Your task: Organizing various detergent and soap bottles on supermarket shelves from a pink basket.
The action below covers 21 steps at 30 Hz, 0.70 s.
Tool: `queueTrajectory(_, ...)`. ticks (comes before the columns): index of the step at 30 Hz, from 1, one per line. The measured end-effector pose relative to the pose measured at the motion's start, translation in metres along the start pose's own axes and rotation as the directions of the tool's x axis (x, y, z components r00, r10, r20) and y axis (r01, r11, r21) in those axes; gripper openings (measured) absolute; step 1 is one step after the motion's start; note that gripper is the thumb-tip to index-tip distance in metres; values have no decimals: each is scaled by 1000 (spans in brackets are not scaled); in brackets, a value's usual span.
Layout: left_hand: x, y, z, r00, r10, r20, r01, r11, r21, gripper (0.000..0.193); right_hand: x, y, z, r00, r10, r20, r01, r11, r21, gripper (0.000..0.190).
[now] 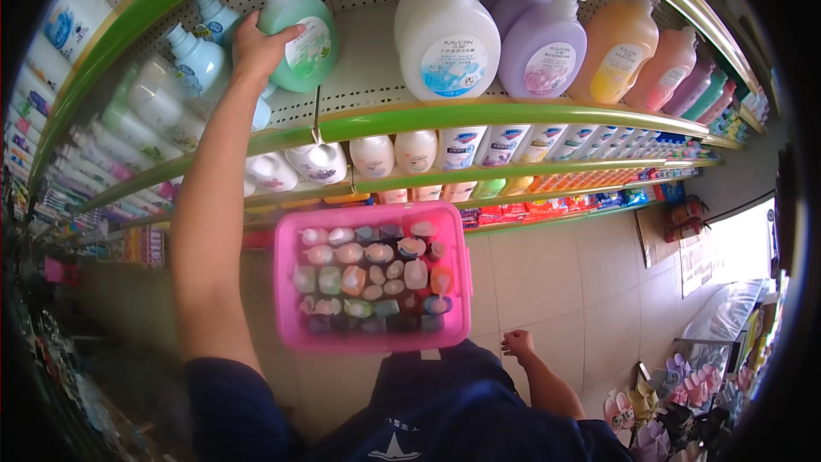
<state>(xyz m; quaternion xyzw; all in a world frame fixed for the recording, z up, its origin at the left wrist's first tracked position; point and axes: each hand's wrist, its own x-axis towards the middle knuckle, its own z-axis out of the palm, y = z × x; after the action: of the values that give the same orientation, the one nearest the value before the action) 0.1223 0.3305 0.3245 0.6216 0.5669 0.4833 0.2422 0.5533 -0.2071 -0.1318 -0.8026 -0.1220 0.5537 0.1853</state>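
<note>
My left hand (262, 45) grips a green pump bottle (314, 42) by its left side, thumb across the front label. The bottle is at the upper shelf (359, 64); I cannot tell whether its base rests there. Light blue pump bottles (195, 58) stand just left of the hand. To the right, past a gap, are white pump bottles (449, 38) and purple ones (544, 45). My right hand (517, 342) hangs low beside my body over the tiled floor, fingers loosely bent, with nothing seen in it.
A pink plastic bin (465, 256) full of bottles and pump tops is below the shelves, before my body. Lower shelves hold white bottles (372, 157), tubes (460, 144) and red packets (503, 213). Fire extinguishers (685, 229) and slippers (702, 385) are at the right.
</note>
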Motion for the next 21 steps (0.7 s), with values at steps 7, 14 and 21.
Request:
queueTrajectory(7, -28, 9, -5, 964, 128, 234, -98, 986, -136, 67, -13, 13, 5, 999, 51, -18, -52, 998, -21, 20)
queueTrajectory(14, -36, 5, 1, 890, 268, 368, -151, 937, -315, 69, -14, 15, 13, 999, 32, -21, -33, 999, -33, 21)
queueTrajectory(21, -34, -6, 6, 867, 329, 375, -151, 890, -431, 70, -19, 9, 25, 1000, 15, -18, -15, 999, -39, 22)
